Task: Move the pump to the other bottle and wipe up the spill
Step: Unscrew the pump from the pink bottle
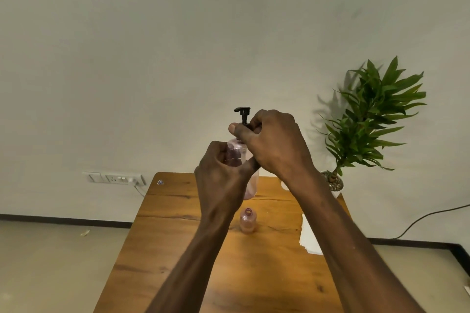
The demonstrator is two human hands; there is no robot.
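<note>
We record both hands raised above the table, working on one bottle. The left hand (223, 173) is wrapped around the body of a clear pinkish bottle (250, 185), fingers curled round its upper half and thumb laid across the front, so that the bottle is held upright in the air over the far part of the wooden table (178, 249). The right hand (277, 145) sits above it at the neck, its fingers and thumb closed around the collar of the black pump (243, 114); the pump head and stem stand clear above the fingers, the spout pointing left. We cannot tell whether the collar is threaded on or loose, as the fingers hide it. Below the hands, near the middle of the table, a second, smaller bottle (248, 221) stands upright with its mouth open and no cap, untouched and well apart from the held one. To the right of it a white cloth or paper sheet (309, 239) lies flat near the right edge, partly behind the right forearm. A potted green plant (373, 119) stands at the far right corner, and a wall socket panel (114, 178) with a plugged cable sits on the wall to the left.
</note>
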